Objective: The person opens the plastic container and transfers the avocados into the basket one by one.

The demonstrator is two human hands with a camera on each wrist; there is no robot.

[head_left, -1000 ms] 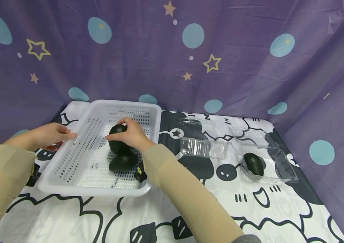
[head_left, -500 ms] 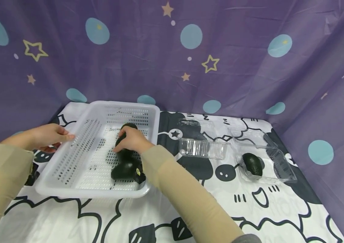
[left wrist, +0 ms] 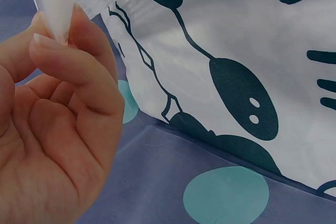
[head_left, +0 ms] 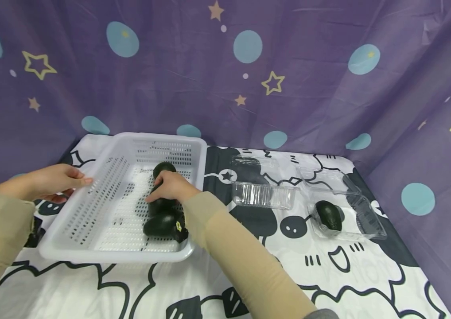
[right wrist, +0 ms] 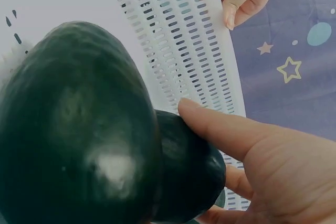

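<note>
My left hand [head_left: 56, 181] pinches the left rim of a white perforated plastic basket [head_left: 119, 257] between thumb and fingers. Inside the basket, by its right wall, my right hand [head_left: 171, 186] holds a dark green avocado [right wrist: 189, 174]; the thumb and fingertips lie along its sides. Another avocado [head_left: 165, 168] sits just beyond this hand. Nearer the front lies an avocado [head_left: 161, 225], with a yellow-marked sticker [head_left: 178, 226] at its right; the hand and sleeve hide part of the group. A large avocado [right wrist: 79, 129] fills the left of the right wrist view.
To the basket's right stands an open clear plastic box [head_left: 265, 196]. Farther right, a second open clear box [head_left: 359, 228] has one avocado [head_left: 329, 215] in it. A cartoon-patterned cloth covers the table [head_left: 285, 270]; a purple curtain [head_left: 193, 84] rises behind.
My right hand has shifted slightly right with its avocado, toward the basket's right wall. The front avocado has slid a little nearer. My left hand stays at the rim.
</note>
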